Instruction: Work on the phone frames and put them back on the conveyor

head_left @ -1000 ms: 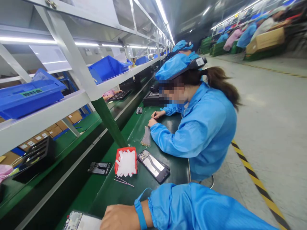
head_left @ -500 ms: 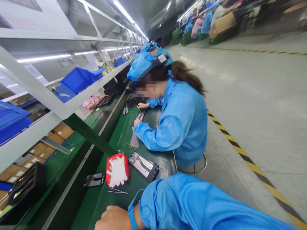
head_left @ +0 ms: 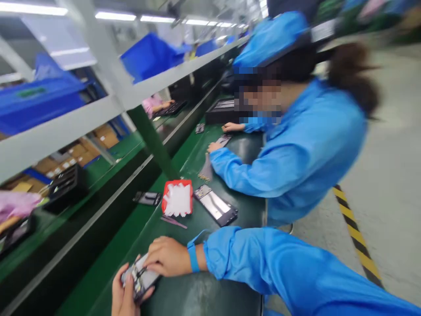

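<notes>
At the bottom, my left hand is wrapped round an opened phone, its thumb along one edge. The phone's inner side, with a dark strip and small parts, faces up. My right hand, with a blue band at the wrist, bends its fingers down onto the phone. Its fingertips are pressed together, and anything small between them is hidden. Beyond my hands, a pair of tweezers lies on the bench. A red tray of white strips stands behind them, between two more opened phones, one left and one right.
A co-worker in a blue smock sits close on the right, arms on the green bench. A bundle of thin wires lies beside that person's arm. A green post and a white rail with blue bins run along the left.
My view has turned left and down, nearing the co-worker. My left hand and the phone it holds have come into view. The fingers of my right hand now show on the phone.
</notes>
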A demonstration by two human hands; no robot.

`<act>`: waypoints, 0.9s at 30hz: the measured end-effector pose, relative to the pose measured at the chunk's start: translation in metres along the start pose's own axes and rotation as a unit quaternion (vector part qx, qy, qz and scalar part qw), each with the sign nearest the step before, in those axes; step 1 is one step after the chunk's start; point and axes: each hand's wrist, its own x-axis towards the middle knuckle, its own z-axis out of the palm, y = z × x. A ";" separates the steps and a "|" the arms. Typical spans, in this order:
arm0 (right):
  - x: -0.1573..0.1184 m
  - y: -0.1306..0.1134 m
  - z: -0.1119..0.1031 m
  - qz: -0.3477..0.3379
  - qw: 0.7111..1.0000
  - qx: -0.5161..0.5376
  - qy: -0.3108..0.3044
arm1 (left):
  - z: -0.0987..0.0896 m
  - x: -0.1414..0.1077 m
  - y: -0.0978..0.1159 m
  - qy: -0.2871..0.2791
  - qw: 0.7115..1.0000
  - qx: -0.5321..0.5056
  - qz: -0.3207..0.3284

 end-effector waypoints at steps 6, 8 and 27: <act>-0.020 -0.012 -0.013 0.012 0.998 0.062 0.029 | 0.004 -0.020 -0.006 -0.045 0.993 -0.107 -0.028; -0.023 -0.011 -0.015 0.003 0.998 0.052 0.032 | 0.006 -0.023 -0.011 -0.059 0.989 -0.130 -0.033; -0.030 -0.019 -0.032 -0.080 0.991 -0.107 0.012 | 0.012 -0.032 -0.022 -0.080 0.994 -0.076 0.018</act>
